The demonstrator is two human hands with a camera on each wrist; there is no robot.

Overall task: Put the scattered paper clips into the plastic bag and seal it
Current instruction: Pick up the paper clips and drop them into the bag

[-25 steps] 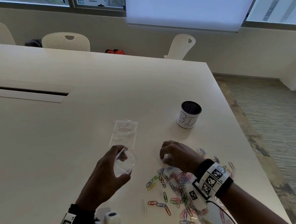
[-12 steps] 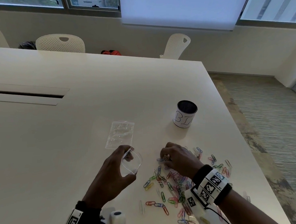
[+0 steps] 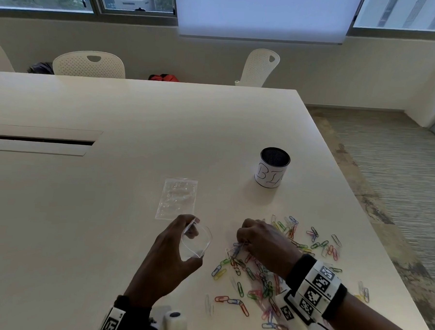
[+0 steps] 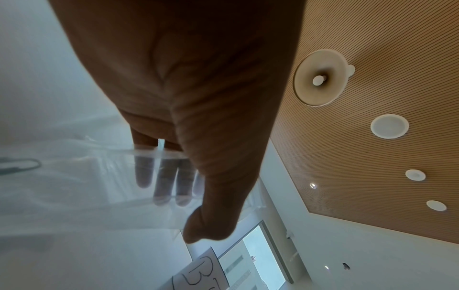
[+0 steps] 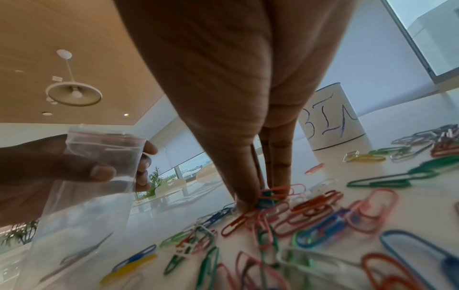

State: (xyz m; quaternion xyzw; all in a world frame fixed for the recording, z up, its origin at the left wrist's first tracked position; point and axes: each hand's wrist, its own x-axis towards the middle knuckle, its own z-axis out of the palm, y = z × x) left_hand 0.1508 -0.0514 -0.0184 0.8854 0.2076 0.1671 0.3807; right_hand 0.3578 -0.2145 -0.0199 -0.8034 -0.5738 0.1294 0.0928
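My left hand [image 3: 191, 235] holds a small clear zip bag [image 3: 197, 243] upright just above the white table [image 3: 108, 209], mouth open; thumb and fingers grip it near the red-lined rim [image 5: 104, 137]. In the left wrist view my fingers [image 4: 164, 176] show through the bag [image 4: 87, 186]. Several coloured paper clips [image 3: 268, 281] lie scattered to the right. My right hand [image 3: 242, 243] is down on the pile's left edge, and its thumb and fingertips [image 5: 248, 196] pinch a few paper clips [image 5: 270, 194]. The bag looks empty.
A second clear bag [image 3: 178, 198] lies flat beyond my left hand. A white cup with a dark inside, lettered "BIN" [image 3: 273, 167], stands behind the clips. The table's right edge [image 3: 359, 222] runs close to the outer clips. White chairs stand at the far side.
My right hand's fingertips have dropped onto the near-left part of the pile and closed on some clips. The left hand still holds the bag open in about the same place.
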